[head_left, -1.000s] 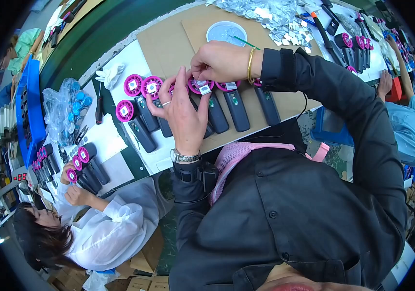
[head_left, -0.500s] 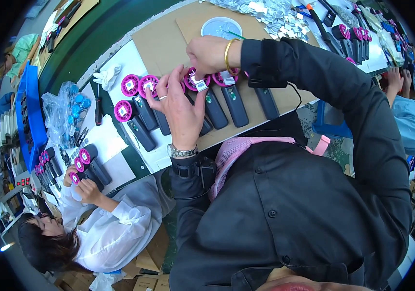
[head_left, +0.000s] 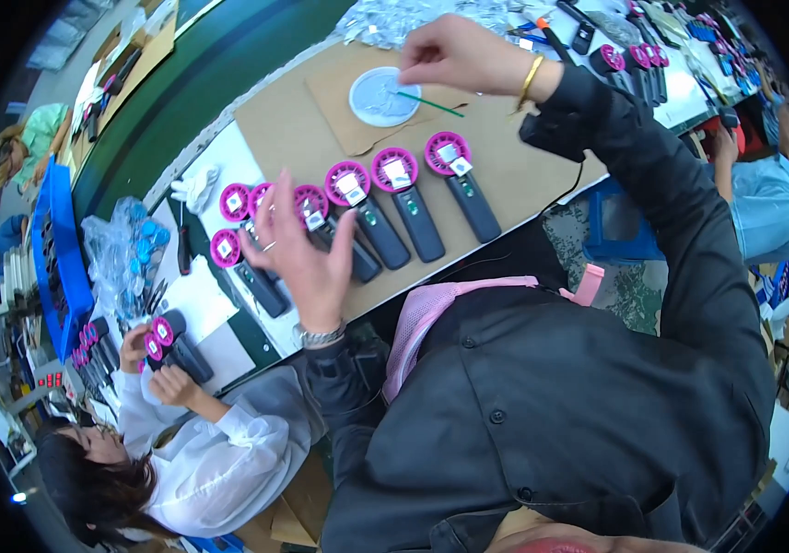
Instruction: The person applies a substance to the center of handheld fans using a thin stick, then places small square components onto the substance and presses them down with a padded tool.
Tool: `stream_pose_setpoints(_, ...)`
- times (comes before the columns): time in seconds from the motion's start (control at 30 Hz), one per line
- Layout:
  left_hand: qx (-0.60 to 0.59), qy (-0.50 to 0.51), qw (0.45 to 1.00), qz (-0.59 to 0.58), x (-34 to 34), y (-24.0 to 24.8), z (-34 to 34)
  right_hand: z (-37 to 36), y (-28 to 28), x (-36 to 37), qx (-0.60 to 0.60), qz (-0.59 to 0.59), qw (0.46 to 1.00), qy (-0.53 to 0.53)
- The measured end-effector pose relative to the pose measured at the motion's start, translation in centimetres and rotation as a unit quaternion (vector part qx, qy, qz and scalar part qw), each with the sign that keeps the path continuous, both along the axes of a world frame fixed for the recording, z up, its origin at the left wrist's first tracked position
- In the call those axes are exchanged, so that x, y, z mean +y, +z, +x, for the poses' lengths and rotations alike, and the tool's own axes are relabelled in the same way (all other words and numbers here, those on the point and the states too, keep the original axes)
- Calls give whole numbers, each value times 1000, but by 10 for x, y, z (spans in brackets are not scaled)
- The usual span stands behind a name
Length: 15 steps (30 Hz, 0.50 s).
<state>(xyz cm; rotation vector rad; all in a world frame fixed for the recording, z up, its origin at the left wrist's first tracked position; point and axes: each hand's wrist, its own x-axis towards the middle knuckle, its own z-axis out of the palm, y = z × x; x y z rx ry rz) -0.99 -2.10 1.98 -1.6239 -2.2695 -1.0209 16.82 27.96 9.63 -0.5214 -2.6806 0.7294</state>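
Small handheld fans (head_left: 423, 224) with dark handles and round pink heads lie in a row on brown cardboard. Small pale square pieces sit on their heads. My left hand (head_left: 300, 263), a ring on one finger, is spread over the left part of the row, holding nothing and partly hiding some fans. Beyond the row, my right hand (head_left: 463, 57) is raised to the right of a round white dish (head_left: 358, 114). Its fingers are curled with the tips together; anything between them is too small to make out. A thin green stick (head_left: 436, 105) lies across the dish's rim.
A heap of small silvery pieces (head_left: 371, 29) lies at the far edge. On the left are a white glove (head_left: 196, 188), a dark-handled screwdriver (head_left: 183, 251) and a clear plastic bag (head_left: 118, 253). A co-worker in white (head_left: 219, 461) handles similar fans at lower left. A blue stool (head_left: 615, 230) stands right.
My right hand has left the fan heads and moved up and right, past the dish. My left hand has come off the fan it was touching, fingers now spread. The whole view has shifted slightly.
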Motion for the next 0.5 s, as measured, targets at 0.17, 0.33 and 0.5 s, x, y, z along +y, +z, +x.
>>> stream_pose_setpoints(0.17,9,40,999,3,-12,-4,-15,99,-44,57,-124,23,979,-159)
stream_pose_setpoints(0.33,-3,56,998,-3,-18,-10,-15,121,-85,58,-108,31,984,-135)
stream_pose_setpoints(0.5,8,71,997,-16,-25,-13,-15,108,-107,59,-94,101,983,-121)
